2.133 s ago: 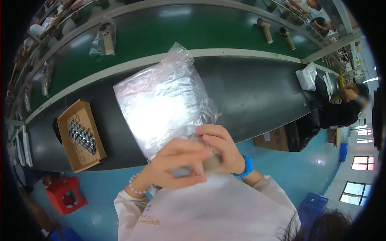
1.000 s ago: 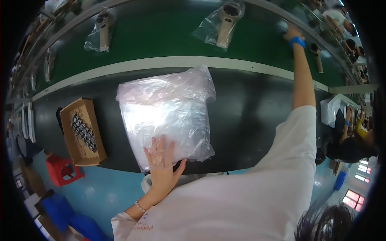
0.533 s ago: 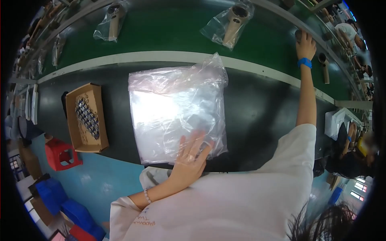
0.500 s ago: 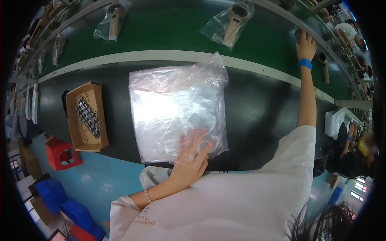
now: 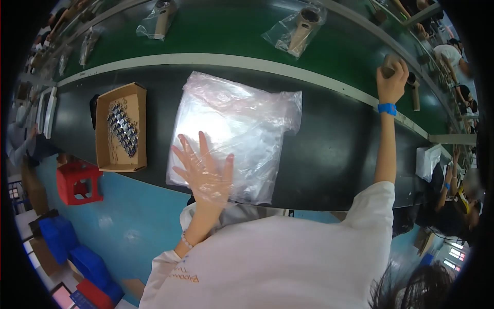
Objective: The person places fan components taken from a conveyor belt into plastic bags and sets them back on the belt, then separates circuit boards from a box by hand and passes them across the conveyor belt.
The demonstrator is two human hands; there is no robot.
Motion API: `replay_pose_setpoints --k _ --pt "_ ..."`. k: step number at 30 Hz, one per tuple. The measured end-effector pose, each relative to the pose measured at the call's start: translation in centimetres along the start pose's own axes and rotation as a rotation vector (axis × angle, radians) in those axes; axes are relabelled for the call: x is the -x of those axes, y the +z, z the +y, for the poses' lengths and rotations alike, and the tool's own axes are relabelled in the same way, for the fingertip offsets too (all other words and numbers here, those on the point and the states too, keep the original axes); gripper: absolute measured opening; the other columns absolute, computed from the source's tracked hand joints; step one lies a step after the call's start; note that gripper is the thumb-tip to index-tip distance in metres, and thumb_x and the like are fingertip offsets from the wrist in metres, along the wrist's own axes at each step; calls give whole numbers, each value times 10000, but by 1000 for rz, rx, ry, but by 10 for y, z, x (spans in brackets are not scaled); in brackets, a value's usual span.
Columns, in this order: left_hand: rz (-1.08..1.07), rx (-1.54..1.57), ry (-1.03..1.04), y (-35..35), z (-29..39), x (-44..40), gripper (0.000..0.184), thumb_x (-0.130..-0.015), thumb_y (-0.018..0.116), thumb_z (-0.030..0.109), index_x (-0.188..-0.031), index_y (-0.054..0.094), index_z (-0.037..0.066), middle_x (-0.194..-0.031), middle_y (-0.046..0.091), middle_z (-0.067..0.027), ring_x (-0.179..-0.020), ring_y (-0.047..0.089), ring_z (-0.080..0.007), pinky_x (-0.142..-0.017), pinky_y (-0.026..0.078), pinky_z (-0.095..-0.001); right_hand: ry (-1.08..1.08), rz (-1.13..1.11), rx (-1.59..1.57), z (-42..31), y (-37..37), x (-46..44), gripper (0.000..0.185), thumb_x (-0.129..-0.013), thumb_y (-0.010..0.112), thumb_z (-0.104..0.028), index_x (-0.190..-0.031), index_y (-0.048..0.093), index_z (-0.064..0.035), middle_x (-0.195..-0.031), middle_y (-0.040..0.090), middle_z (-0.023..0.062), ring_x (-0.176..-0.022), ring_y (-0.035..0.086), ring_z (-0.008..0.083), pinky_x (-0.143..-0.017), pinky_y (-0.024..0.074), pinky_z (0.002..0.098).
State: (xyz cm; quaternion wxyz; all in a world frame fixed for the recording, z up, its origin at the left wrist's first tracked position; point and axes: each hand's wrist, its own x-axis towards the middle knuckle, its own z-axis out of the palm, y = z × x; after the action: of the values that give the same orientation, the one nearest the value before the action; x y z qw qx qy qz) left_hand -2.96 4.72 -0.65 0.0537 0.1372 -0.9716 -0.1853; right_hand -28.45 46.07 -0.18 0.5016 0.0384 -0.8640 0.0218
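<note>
My left hand [image 5: 208,175] is spread open on a stack of clear plastic bags [image 5: 247,149] lying on the black worktop. A thin film of bag covers its fingers, so the hand seems to be inside the top bag's mouth. Far to the right, my right hand [image 5: 392,85] is closed around the beige handheld device [image 5: 389,64] over the green conveyor belt. The fingers hide most of that device. Just right of it, another beige device with a round dark head [image 5: 415,90] stands out on the belt.
Bagged beige devices lie along the belt, including a near one [image 5: 303,31] and another further left [image 5: 162,20]. An open cardboard box [image 5: 101,134] with small dark metallic parts sits left of the bags. A pale rail [image 5: 231,62] separates worktop and belt. A red stool [image 5: 77,180] stands below.
My left hand has moved left and up, its fingers now spread under the film, and the bag stack has turned. My right hand has drawn back slightly, holding a beige device.
</note>
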Motion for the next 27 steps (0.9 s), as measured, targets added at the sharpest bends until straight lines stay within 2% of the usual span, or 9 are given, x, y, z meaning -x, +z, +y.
replay_pose_setpoints --k 1,2,8,10,13,16,19,23,27 --pt "17 -23 -41 -1 -3 -2 762 -835 540 478 -1427 281 74 -1488 78 -264 -1372 -11 -456 -1029 -3 -652 77 17 -31 -4 -5 1 458 -691 747 -181 -1070 494 -137 -1206 521 64 -1066 535 311 -793 507 416" --pt "37 -213 -61 -2 -4 -5 728 -849 533 465 -1421 298 81 -1473 128 -268 -1377 75 -424 -1024 177 -617 154 33 -60 -7 -10 3 450 -689 752 -195 -1050 489 -134 -1203 522 59 -1068 534 315 -786 510 420" --pt "125 54 -4 -12 -7 2 673 -844 608 365 -1399 347 89 -1408 287 -247 -1277 317 -380 -994 293 -507 125 77 -233 -14 -41 23 476 -713 753 -174 -1070 452 -81 -1232 470 140 -1092 509 331 -861 462 409" --pt "115 72 49 -10 -9 4 657 -831 628 352 -1377 382 82 -1358 343 -223 -1268 325 -365 -997 290 -484 135 55 -293 -17 -49 33 492 -703 761 -137 -1069 441 -60 -1229 460 164 -1093 506 322 -930 404 403" --pt "128 50 137 2 -12 4 602 -834 585 390 -1335 447 85 -1277 429 -190 -1229 348 -332 -992 261 -428 221 45 -337 -31 -69 40 530 -706 771 -130 -1082 404 -62 -1226 453 177 -1098 506 297 -886 437 379" --pt "123 -101 158 2 -7 3 657 -832 572 432 -1368 397 94 -1344 362 -216 -1344 167 -384 -993 210 -566 447 91 -691 -44 -90 44 558 -729 760 -98 -1111 354 -78 -1199 464 192 -1079 514 284 -844 464 341" --pt "199 -51 59 10 -16 -5 714 -834 564 459 -1402 330 95 -1381 313 -250 -1341 163 -415 -991 188 -600 702 68 -934 -59 -122 50 523 -776 707 -35 -1088 291 -93 -1207 484 226 -1089 542 324 -846 489 336" --pt "84 -7 45 -1 -18 -5 721 -832 573 462 -1406 323 103 -1393 313 -272 -1293 259 -422 -993 196 -601 981 32 -1426 -124 -183 54 422 -898 545 -187 -1245 355 -41 -1218 491 247 -1066 558 336 -878 483 374" --pt "110 56 178 -1 -9 9 681 -833 592 418 -1374 371 69 -1355 352 -298 -1189 370 -425 -979 275 -546 1200 -239 -1749 -161 -200 93 556 -901 387 -477 -1214 447 -21 -1106 574 218 -831 617 235 -767 519 332"
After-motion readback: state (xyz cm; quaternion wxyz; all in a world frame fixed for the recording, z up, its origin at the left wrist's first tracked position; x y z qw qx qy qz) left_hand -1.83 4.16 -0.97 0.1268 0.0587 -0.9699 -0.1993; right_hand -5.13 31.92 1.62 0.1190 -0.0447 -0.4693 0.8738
